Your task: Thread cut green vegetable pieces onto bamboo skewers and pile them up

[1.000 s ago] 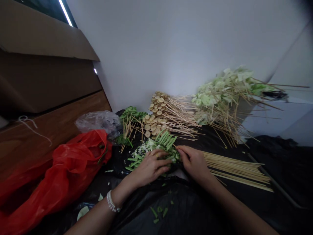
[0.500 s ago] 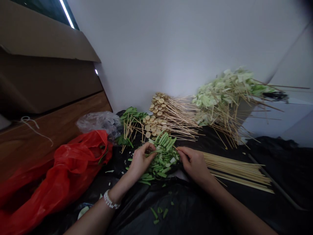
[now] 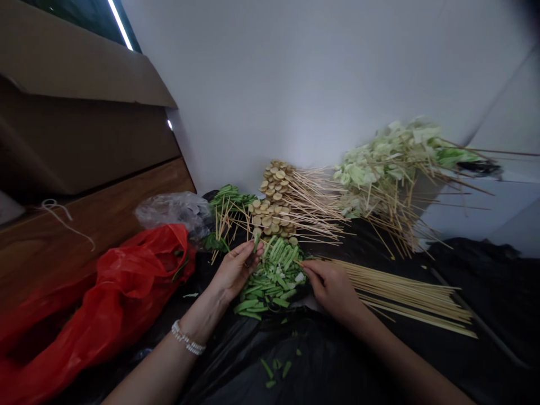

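Observation:
My left hand (image 3: 237, 270), with a white beaded bracelet at the wrist, pinches a short green bean piece (image 3: 256, 242) over the left side of a pile of cut green beans (image 3: 274, 281). At the pile's right edge, my right hand (image 3: 331, 284) has its thumb and forefinger closed on the end of a thin wooden skewer (image 3: 300, 264). Loose bare skewers (image 3: 409, 292) lie to the right, partly behind my right hand. Skewered round slices (image 3: 274, 216) are stacked just beyond the bean pile.
Skewered leafy pieces (image 3: 388, 154) lean at the back right. Skewered green beans (image 3: 232, 197), a clear plastic bag (image 3: 175, 211) and a red bag (image 3: 130, 281) lie left. A cardboard box (image 3: 84, 135) stands further left. Black plastic sheeting (image 3: 337, 360) covers the surface.
My left hand has turned palm up and lifted slightly away from the pile, with a bean piece upright in its fingers. My right hand has barely moved.

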Action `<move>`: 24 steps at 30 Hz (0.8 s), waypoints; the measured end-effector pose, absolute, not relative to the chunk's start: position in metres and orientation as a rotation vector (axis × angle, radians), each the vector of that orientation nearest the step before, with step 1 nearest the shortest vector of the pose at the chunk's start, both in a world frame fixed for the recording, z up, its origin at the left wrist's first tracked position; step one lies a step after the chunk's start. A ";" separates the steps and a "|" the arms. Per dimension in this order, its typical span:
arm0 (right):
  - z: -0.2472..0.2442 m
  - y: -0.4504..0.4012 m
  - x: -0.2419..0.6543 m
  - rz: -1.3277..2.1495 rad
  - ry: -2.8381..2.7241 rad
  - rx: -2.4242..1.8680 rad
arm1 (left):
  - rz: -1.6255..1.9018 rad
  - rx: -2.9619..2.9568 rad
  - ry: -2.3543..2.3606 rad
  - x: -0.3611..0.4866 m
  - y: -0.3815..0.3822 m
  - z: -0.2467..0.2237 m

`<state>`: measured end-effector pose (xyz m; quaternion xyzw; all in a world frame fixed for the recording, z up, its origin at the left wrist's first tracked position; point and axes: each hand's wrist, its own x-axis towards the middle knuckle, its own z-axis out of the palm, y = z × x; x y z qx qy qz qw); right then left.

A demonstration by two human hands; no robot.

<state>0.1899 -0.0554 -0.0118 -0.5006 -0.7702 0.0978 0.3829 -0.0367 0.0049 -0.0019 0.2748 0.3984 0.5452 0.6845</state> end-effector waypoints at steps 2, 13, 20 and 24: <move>-0.012 -0.056 0.189 0.251 -1.987 -1.288 | 1.223 0.569 0.872 -0.038 0.006 -0.001; -0.013 -0.058 0.187 0.278 -2.028 -1.324 | 1.244 0.585 0.868 -0.036 0.004 -0.001; -0.012 -0.059 0.187 0.301 -2.034 -1.322 | 1.261 0.551 0.884 -0.036 0.005 0.002; -0.011 -0.060 0.186 0.301 -2.052 -1.303 | 1.222 0.522 0.871 -0.036 0.005 0.002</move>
